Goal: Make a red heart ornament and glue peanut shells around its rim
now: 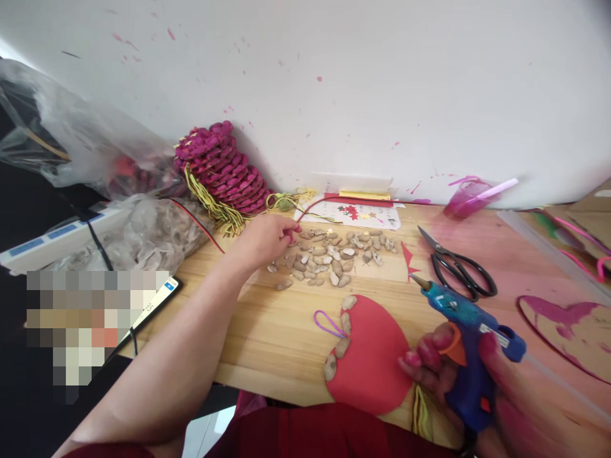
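Observation:
My left hand reaches to the left side of a spread of peanut shells, its fingers bent together; whatever is between the fingertips is hidden. In my right hand is a blue glue gun with an orange trigger, its nozzle pointing up and left. Below the shells lies a red heart-shaped piece at the table's front edge, near my right fingertips. Several peanut shells line its left edge, and a purple loop sticks out there. Yellow-green strands hang beside it.
Black-handled scissors lie right of the shells. Behind are a stack of magenta shell-edged pieces, a sheet of star stickers and a stained cup. At left are a plastic bag, a power strip and a phone.

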`<state>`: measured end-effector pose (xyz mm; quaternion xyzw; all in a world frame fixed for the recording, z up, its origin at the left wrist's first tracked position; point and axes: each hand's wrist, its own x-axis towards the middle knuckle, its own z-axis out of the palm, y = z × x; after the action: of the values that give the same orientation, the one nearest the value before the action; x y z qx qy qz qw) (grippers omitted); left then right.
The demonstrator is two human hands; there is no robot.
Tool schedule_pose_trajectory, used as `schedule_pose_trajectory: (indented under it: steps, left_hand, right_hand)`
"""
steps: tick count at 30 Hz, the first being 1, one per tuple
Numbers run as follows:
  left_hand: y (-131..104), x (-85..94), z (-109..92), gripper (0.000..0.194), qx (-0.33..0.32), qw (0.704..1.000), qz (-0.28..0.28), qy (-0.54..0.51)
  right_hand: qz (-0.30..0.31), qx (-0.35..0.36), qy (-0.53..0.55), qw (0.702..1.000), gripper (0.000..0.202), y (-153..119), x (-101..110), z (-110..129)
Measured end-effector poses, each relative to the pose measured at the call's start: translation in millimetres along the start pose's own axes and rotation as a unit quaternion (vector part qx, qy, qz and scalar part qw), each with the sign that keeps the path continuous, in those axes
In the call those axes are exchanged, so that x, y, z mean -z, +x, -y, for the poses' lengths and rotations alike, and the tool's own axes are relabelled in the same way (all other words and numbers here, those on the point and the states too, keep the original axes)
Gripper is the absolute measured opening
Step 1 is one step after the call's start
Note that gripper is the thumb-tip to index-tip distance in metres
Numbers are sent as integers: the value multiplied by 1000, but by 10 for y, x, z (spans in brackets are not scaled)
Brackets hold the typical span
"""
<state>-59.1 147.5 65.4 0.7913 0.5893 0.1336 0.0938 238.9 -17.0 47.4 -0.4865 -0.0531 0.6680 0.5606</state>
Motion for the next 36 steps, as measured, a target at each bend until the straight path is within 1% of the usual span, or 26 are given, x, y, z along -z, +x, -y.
schedule_pose_trajectory:
  steps: [3, 4, 6, 7, 8, 10, 12, 14, 16, 18, 20, 23, 26, 29, 33, 34, 36]
  left_hand:
    - [-1, 8, -35, 25, 4, 1000, -13, 14]
    - [-3, 14, -51, 27, 9, 1000, -23, 20]
    - [-8, 13, -79, 41, 22, 999, -36, 27]
    - [-9, 0, -86, 44, 17, 999, -43, 23]
    - [-8, -22, -90, 44, 1, 999, -52, 11]
    - [-3, -85, -93, 34, -54, 995, -80, -22]
    - [-3, -144, -106, 29, -97, 989, -101, -49]
    - [-12, -171, -142, 28, -94, 991, -88, -47]
    - [-28, -164, -192, 36, -71, 995, -55, -30]
    - [-40, -146, -235, 43, -56, 998, -36, -18]
    - [-40, -144, -255, 43, -67, 997, -31, -15]
    - [-22, -180, -250, 39, -106, 994, -32, -17]
    - [-13, -218, -248, 34, -130, 991, -32, -26]
    - [-32, -214, -278, 32, -127, 990, -31, -42]
    - [-64, -194, -327, 42, -109, 992, -48, -46]
    - [-67, -201, -335, 43, -118, 990, -54, -49]
    - [-70, -237, -349, 37, -166, 982, -65, -67]
  right_hand:
    - [-44, -1, -21, 999, 41, 16, 38, -17]
    - [-45, 3, -22, 999, 42, 21, 55, -24]
    - [-33, 6, -26, 999, 41, 29, 85, -39]
    - [-21, 8, -29, 999, 40, 32, 96, -45]
    - [-9, 9, -32, 999, 39, 33, 103, -49]
    - [9, 7, -28, 1000, 37, 32, 106, -54]
    - [14, 1, -16, 1000, 36, 28, 98, -55]
    - [18, -2, -8, 1000, 36, 23, 87, -53]
    - [33, 4, -10, 999, 34, 17, 83, -52]
    - [45, 13, -12, 999, 32, 13, 90, -54]
    - [48, 19, -13, 999, 31, 11, 109, -60]
    - [50, 26, -15, 998, 29, 17, 142, -74]
    - [63, 27, -16, 998, 29, 28, 156, -81]
    - [66, 18, -17, 998, 33, 35, 147, -71]
    - [89, 18, -15, 996, 32, 36, 141, -62]
    - [97, 19, -12, 995, 31, 36, 143, -65]
    - [108, 18, -8, 994, 30, 35, 149, -73]
